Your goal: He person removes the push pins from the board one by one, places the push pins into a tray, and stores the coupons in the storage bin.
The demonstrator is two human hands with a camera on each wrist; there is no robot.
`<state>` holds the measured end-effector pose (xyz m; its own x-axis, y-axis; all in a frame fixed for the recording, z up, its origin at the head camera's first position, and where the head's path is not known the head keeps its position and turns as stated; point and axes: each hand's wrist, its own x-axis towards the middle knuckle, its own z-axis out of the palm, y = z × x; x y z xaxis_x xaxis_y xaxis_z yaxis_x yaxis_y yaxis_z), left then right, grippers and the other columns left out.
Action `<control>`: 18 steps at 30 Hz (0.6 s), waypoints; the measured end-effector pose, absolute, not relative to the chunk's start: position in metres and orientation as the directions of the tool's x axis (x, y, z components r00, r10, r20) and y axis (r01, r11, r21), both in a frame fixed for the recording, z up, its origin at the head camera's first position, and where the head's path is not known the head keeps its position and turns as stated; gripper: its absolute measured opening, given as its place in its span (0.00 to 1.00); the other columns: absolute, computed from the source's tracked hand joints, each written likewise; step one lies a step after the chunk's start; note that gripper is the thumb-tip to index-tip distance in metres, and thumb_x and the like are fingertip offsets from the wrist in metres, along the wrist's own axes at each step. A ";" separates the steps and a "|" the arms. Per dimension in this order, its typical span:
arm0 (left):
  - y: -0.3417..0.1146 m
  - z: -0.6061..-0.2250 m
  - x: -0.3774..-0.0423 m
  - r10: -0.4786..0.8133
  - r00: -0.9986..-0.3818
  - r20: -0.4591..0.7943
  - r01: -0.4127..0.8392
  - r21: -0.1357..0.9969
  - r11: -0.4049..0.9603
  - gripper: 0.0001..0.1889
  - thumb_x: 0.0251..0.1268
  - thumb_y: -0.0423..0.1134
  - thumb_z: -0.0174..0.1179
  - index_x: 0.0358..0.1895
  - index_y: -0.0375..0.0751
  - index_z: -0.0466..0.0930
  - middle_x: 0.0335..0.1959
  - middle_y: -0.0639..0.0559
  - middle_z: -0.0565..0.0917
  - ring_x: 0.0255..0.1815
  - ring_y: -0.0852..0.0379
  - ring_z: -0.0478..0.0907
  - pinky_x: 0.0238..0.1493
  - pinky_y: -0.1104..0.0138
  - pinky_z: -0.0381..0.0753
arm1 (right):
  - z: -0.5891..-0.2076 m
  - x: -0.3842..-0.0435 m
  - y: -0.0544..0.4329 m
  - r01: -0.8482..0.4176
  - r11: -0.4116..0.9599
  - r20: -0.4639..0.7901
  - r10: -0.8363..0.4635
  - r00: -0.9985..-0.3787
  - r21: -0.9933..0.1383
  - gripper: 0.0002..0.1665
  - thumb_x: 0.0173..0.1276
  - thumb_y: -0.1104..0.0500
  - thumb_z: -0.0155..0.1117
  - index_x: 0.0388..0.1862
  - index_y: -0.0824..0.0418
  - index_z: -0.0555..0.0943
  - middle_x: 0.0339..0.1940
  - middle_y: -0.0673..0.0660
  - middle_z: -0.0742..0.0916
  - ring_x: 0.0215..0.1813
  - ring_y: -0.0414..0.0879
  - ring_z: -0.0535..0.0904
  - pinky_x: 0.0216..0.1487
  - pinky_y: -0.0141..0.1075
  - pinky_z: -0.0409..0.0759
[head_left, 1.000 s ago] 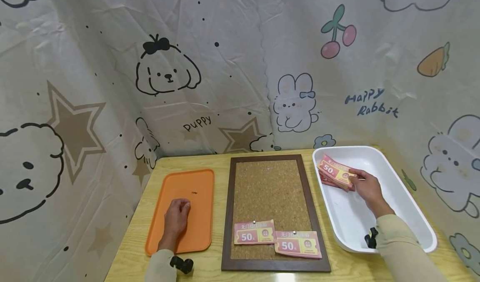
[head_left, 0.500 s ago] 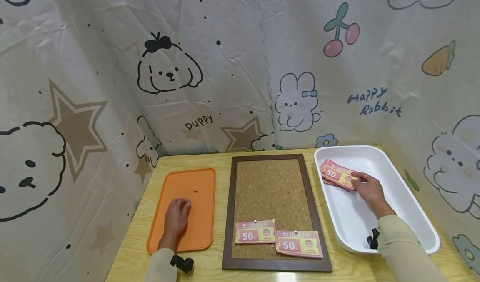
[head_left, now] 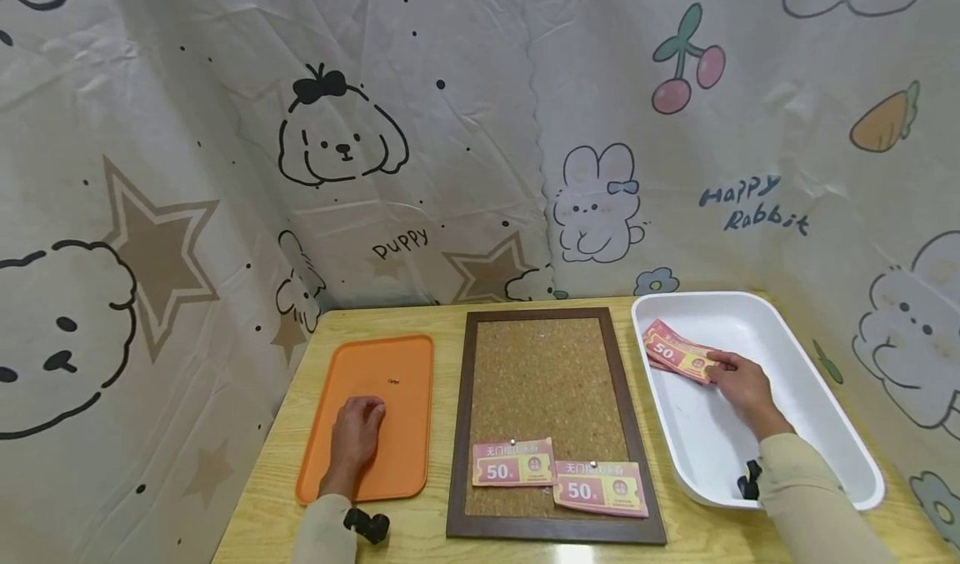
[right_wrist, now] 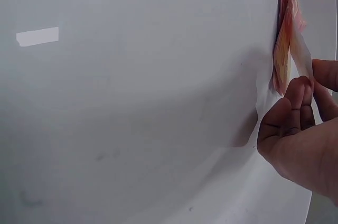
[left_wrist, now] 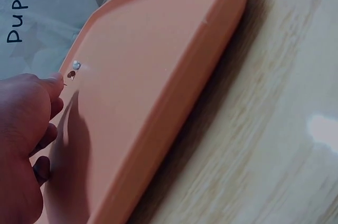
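My left hand [head_left: 356, 432] is over the orange tray [head_left: 390, 456], fingers bent and thumb close to the index finger. Just past its fingertips in the left wrist view lies a silver pushpin [left_wrist: 76, 65] beside another tiny metal piece [left_wrist: 71, 75]. A thin sliver shows at the fingertips; I cannot tell whether they hold it. In the white tub, my right hand [head_left: 744, 385] pinches the right end of a pink and yellow coupon [head_left: 675, 351] marked 50 between thumb and fingers. More coupons [right_wrist: 282, 49] lie under and beside it against the tub's left wall.
Between tray and tub [head_left: 855, 472] lies a brown-framed cork board [head_left: 551, 381]. Two coupon stacks, left [head_left: 512, 464] and right [head_left: 600, 489], are pinned along its lower part. A wooden table [head_left: 442, 331] bears everything, with a printed curtain [head_left: 480, 172] behind.
My right hand has lowered the coupon's held end slightly, so it lies closer to the others in the tub. The left hand stays in place. The view has shifted a little.
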<state>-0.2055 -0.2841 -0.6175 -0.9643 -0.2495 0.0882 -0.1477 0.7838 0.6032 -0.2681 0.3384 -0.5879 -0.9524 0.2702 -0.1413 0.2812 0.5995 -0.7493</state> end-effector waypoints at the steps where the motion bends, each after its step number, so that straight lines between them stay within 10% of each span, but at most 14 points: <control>1: -0.284 -0.617 -0.206 -0.248 -0.965 0.090 -0.146 0.601 0.786 0.11 0.72 0.42 0.55 0.48 0.41 0.80 0.53 0.41 0.78 0.57 0.40 0.72 0.59 0.44 0.66 | -0.588 -0.268 0.338 0.285 0.602 -0.144 0.271 -0.952 -0.746 0.24 0.67 0.56 0.58 0.59 0.67 0.77 0.31 0.44 0.78 0.34 0.37 0.70 0.32 0.27 0.67; 11: -0.281 -0.616 -0.204 -0.220 -0.971 0.092 -0.133 0.557 0.820 0.10 0.72 0.41 0.55 0.47 0.41 0.81 0.52 0.42 0.78 0.57 0.40 0.73 0.56 0.44 0.65 | -0.588 -0.268 0.340 0.356 0.570 -0.235 0.278 -0.932 -0.740 0.29 0.70 0.52 0.54 0.64 0.68 0.73 0.65 0.72 0.74 0.59 0.60 0.70 0.44 0.34 0.65; 18: -0.282 -0.618 -0.206 -0.212 -0.974 0.082 -0.136 0.539 0.831 0.10 0.72 0.43 0.54 0.46 0.42 0.80 0.52 0.43 0.77 0.57 0.41 0.72 0.57 0.45 0.64 | -0.589 -0.267 0.339 0.390 0.564 -0.273 0.284 -0.919 -0.728 0.30 0.70 0.52 0.52 0.65 0.69 0.72 0.67 0.73 0.72 0.59 0.61 0.69 0.44 0.36 0.65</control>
<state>-0.2056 -0.2816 -0.6185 -0.9738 -0.2124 0.0816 -0.1360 0.8311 0.5393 -0.2673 0.3394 -0.5893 -0.9193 0.2835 -0.2729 0.3900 0.5643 -0.7276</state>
